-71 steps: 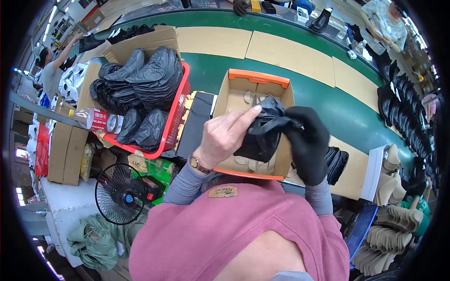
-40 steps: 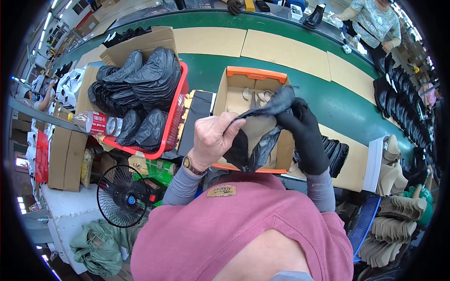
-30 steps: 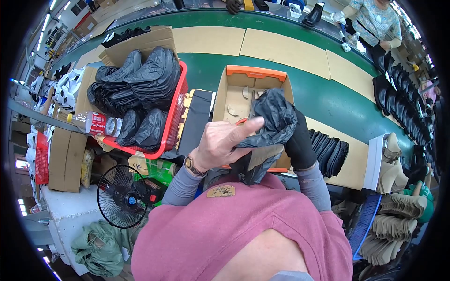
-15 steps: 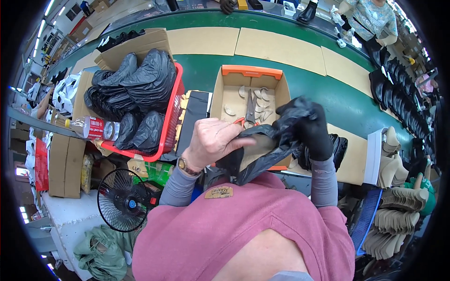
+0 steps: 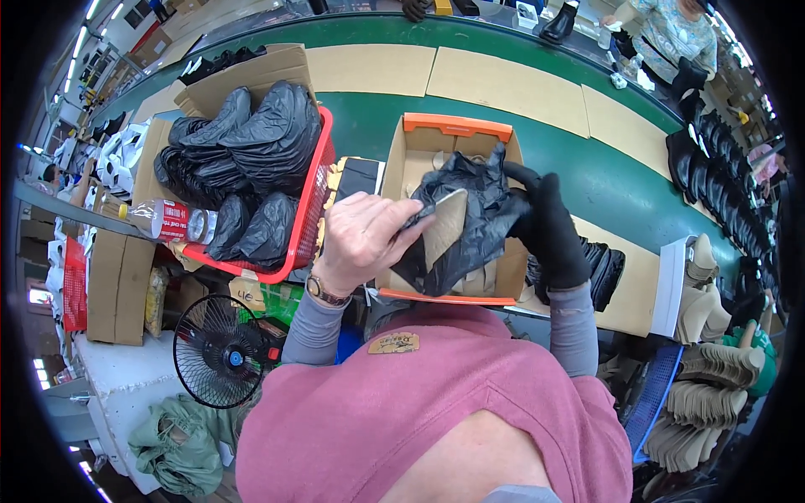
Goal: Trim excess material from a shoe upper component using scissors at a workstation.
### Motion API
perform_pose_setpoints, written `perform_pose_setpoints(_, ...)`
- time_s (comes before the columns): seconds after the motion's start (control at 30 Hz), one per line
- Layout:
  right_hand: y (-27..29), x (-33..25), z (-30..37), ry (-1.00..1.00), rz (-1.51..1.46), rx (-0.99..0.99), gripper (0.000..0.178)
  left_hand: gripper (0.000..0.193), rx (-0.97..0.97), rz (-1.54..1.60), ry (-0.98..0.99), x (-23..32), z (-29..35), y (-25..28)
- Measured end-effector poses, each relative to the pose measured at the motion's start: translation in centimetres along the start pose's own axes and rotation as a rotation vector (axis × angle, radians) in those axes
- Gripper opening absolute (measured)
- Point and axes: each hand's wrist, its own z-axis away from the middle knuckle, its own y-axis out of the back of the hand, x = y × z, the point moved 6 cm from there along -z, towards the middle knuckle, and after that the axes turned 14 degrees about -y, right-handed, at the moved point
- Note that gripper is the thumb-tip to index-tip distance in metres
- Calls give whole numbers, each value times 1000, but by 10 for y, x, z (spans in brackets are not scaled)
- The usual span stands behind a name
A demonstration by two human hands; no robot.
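Note:
My bare left hand (image 5: 362, 245), a watch on its wrist, pinches the edge of a tan insole-shaped sheet (image 5: 446, 230) between thumb and fingers. Crumpled thin black plastic (image 5: 476, 199) hangs around and behind this sheet. At its right side my right hand (image 5: 549, 235), in a black glove, grips the plastic, with some fingers partly raised. Both hands are above an open cardboard box (image 5: 506, 281) with orange edges. The plastic covers most of the box's inside.
To the left, a red basket (image 5: 319, 159) holds a carton of black plastic-wrapped shapes (image 5: 272, 138) and a plastic bottle (image 5: 163, 220). A black fan (image 5: 220, 352) stands below. Stacked tan insoles (image 5: 700, 402) sit at right. Across the green table, another person (image 5: 675, 38) works.
The plastic and tan sheet have moved up and away from my chest, over the box. The sheet now stands more upright, and the scissors seen in the box before are covered.

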Motion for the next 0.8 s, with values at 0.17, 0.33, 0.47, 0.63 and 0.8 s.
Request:
perform_pose_setpoints(0.17, -29, -24, 15, 120, 127, 132, 39, 25, 36, 43, 68, -4, 1, -1)
perform_pose_setpoints(0.33, -6, -13, 12, 109, 207, 229, 21, 21, 167, 214, 269, -20, 9, 7)
perform_pose_setpoints(0.47, -47, 12, 0, 154, 293, -14, 19, 25, 303, 794, 400, -22, 9, -24)
perform_pose_setpoints(0.63, -65, 3, 15, 433, 720, 16, 34, 34, 170, 866, 621, -20, 26, -34)
perform_pose_setpoints(0.8, -38, -32, 32, 304, 345, 262, 49, 40, 83, 57, 207, -19, 5, -4)
